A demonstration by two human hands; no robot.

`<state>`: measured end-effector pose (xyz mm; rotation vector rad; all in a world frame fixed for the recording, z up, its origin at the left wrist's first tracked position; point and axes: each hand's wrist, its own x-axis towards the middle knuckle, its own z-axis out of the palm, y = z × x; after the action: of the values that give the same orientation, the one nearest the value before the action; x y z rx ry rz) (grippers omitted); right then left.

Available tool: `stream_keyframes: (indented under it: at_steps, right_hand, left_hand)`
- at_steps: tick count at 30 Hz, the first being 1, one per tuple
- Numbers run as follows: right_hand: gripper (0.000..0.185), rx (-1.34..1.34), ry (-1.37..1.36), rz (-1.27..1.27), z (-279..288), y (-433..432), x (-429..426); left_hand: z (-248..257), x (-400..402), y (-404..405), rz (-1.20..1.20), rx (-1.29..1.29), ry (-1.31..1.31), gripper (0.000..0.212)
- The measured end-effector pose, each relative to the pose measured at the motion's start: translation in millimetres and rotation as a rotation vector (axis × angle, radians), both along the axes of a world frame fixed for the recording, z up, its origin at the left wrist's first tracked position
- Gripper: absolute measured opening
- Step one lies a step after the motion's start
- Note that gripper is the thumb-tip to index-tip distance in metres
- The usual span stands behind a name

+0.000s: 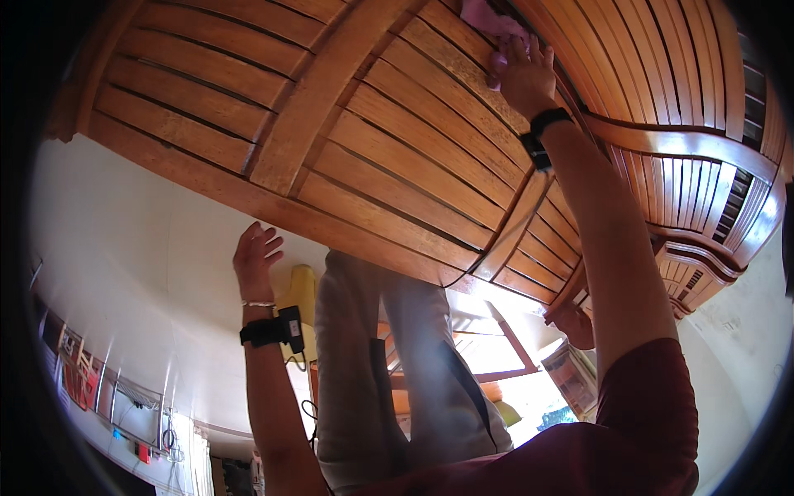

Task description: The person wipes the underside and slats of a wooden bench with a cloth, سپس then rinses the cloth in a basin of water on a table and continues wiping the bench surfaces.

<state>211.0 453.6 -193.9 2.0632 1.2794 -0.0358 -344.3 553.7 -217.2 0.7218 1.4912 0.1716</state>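
Note:
A slatted wooden bench seat (397,149) spans the view before me. My right hand (526,75) is at its rear edge near the backrest, pressing on a crumpled pink cloth (493,23). Part of the cloth shows beside and beneath the fingers; the rest is covered by the hand. My left hand (255,257) hangs in the air just off the seat's front edge. Its fingers are loosely bent and apart, with nothing in them. Each wrist wears a black strap with a small device.
The slatted backrest (651,62) rises along the right, with a curved wooden rail (682,139). A thin dark cable (512,232) runs from the right wrist across the seat. A yellow object (302,282) stands beside my legs. Metal racks (133,403) are at the far left.

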Motion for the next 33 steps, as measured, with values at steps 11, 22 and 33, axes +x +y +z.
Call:
stream_keyframes:
  at_steps: [11,22,33]
  right_hand:
    - [0.072,0.409,0.321,-0.915,-42,-176,101]
    - [0.052,0.483,0.545,0.192,-39,-23,-62]
    - [0.066,0.733,0.535,0.132,-27,-42,-2]
  left_hand:
    - [51,20,-15,-0.106,0.043,0.130,0.042]
    - [103,125,-119,-0.453,0.242,-0.177,0.030]
    - [77,159,-148,-0.346,0.239,-0.170,0.026]
